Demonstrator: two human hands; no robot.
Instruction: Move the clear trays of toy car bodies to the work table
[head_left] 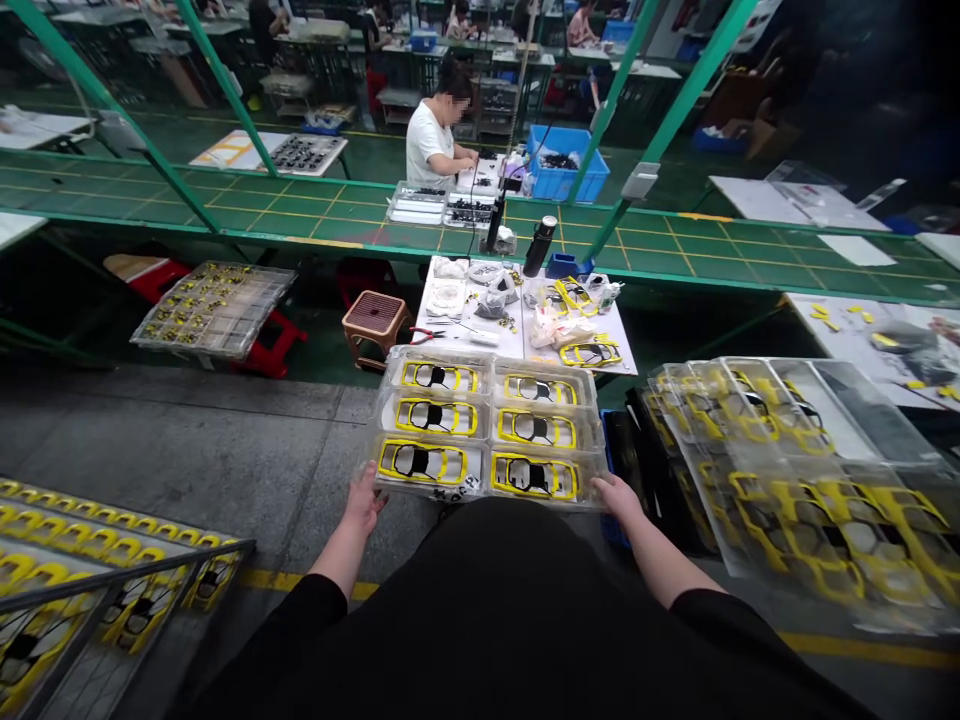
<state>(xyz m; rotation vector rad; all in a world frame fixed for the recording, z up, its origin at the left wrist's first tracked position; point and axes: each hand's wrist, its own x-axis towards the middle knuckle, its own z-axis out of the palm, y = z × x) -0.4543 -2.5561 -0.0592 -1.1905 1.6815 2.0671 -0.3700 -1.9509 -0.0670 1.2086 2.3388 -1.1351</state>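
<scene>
Carrying the clear tray (pixel 490 405) level in front of me, I have my hands well apart: my left hand (pixel 365 500) grips its near left corner and my right hand (pixel 615 495) its near right corner. Filling looks complete, as I judge it: two columns of three compartments, each holding a yellow car body (pixel 422 461) with dark parts across its middle. Putting the tray down looks like the part not yet done. Its far edge meets the near edge of the white table (pixel 507 344) in my view, but I cannot tell whether it touches.

On that table, red-handled pliers (pixel 426 335) lie near the left edge, and a loose car body (pixel 591 352) sits outside any tray, so some pieces there look unpacked. To my right is a blurred tray stack (pixel 844 465) holding more yellow bodies; to my left, a rack (pixel 135 573) has further rows of them.
</scene>
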